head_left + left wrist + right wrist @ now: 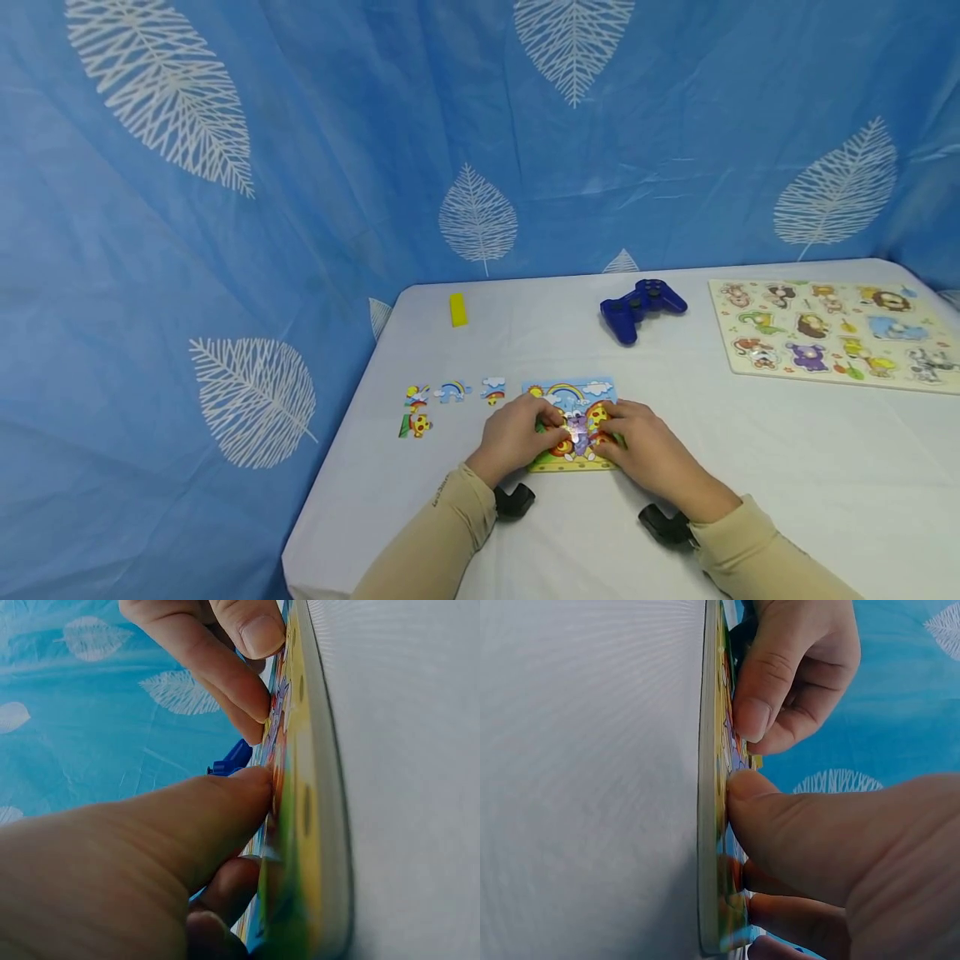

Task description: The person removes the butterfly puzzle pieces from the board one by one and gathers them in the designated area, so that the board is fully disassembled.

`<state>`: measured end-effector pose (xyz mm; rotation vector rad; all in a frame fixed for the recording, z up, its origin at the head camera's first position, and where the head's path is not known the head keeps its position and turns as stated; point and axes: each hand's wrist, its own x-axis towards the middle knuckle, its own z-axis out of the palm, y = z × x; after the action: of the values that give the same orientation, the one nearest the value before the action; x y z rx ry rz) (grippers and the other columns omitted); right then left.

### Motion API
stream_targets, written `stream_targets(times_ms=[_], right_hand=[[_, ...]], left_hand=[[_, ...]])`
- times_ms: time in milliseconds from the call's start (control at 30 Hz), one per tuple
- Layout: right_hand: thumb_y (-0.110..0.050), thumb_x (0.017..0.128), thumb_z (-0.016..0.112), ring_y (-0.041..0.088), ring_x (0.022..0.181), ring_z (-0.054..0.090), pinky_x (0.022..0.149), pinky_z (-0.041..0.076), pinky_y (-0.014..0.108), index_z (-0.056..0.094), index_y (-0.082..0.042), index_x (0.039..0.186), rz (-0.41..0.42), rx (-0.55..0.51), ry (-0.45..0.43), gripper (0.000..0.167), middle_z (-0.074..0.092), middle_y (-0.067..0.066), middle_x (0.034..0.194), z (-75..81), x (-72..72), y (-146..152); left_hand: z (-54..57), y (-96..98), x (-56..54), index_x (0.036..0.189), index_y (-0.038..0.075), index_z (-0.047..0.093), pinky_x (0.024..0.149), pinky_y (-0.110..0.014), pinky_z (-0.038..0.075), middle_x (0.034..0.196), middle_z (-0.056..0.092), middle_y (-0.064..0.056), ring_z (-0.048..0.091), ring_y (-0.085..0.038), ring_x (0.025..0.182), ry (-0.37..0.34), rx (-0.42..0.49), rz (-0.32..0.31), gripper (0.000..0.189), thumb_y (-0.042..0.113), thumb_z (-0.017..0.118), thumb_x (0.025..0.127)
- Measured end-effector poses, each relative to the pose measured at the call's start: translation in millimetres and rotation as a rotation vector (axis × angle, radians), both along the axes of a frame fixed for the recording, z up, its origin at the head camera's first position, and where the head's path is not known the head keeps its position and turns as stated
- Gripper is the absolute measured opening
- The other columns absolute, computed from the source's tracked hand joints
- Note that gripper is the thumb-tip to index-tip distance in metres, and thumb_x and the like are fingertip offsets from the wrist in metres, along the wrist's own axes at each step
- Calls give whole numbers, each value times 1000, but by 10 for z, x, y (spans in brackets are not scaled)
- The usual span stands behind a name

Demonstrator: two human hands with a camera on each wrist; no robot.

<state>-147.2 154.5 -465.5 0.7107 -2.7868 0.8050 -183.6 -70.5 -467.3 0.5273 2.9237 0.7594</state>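
Observation:
A jigsaw puzzle board (573,466) with a rainbow, a sun and a purple cartoon figure lies flat on the table. My left hand (516,439) rests on its left half, thumb and fingertips touching the picture near the middle. From the other side, my right hand (651,446) presses thumb and fingertips on the right half. The left wrist view shows the left thumb (225,796) against the picture; the right wrist view shows the right thumb (769,817) likewise. The hands hide parts of the picture. Loose puzzle pieces (452,391) lie left of the board.
Behind the board sits a blue game controller (643,308). A yellow block (458,309) lies at the back left. An animal peg puzzle (832,333) occupies the back right of the white-covered table (375,508). Blue leaf-patterned cloth (337,167) hangs behind and to the left.

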Motion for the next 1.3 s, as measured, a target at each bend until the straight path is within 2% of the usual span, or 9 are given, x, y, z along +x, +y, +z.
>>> stream_targets(times_ms=[233, 500, 733, 1033, 1300], right_hand=[[-17, 88, 82, 49, 125, 58, 104, 46, 60, 79, -3, 101, 2, 8, 16, 20, 66, 27, 130, -13, -5, -7], [-16, 88, 82, 49, 125, 59, 103, 47, 60, 79, -4, 100, 5, 8, 25, 17, 66, 28, 131, -22, 8, -11], [-15, 88, 82, 50, 124, 58, 103, 47, 60, 79, -2, 100, -3, 13, 26, 18, 65, 29, 131, -42, 8, -9], [-18, 88, 82, 48, 123, 59, 102, 47, 59, 79, -3, 101, -4, 27, 43, 20, 66, 27, 130, -49, 9, -23], [-18, 89, 81, 48, 123, 59, 102, 47, 59, 79, -2, 103, -11, 33, 39, 22, 66, 28, 130, -60, 8, -30]], left_hand=[[-12, -3, -8, 99, 31, 78, 68, -22, 47, 95, 64, 18, 59, 0, 86, 25, -18, -5, 13, 42, 78, 92], [-19, 18, -16, 100, 31, 77, 69, -23, 47, 91, 66, 20, 58, 2, 83, 8, -5, 3, 13, 42, 77, 93], [-3, 23, -13, 103, 30, 76, 70, -23, 48, 92, 69, 20, 60, 3, 82, 13, 2, -24, 15, 41, 76, 94], [-3, 20, -9, 105, 29, 76, 73, -23, 49, 94, 72, 20, 63, 2, 86, 22, 6, -26, 18, 43, 74, 95], [-19, 12, -10, 105, 30, 76, 69, -22, 48, 93, 72, 20, 62, 3, 83, 41, 34, -25, 16, 42, 74, 95]])
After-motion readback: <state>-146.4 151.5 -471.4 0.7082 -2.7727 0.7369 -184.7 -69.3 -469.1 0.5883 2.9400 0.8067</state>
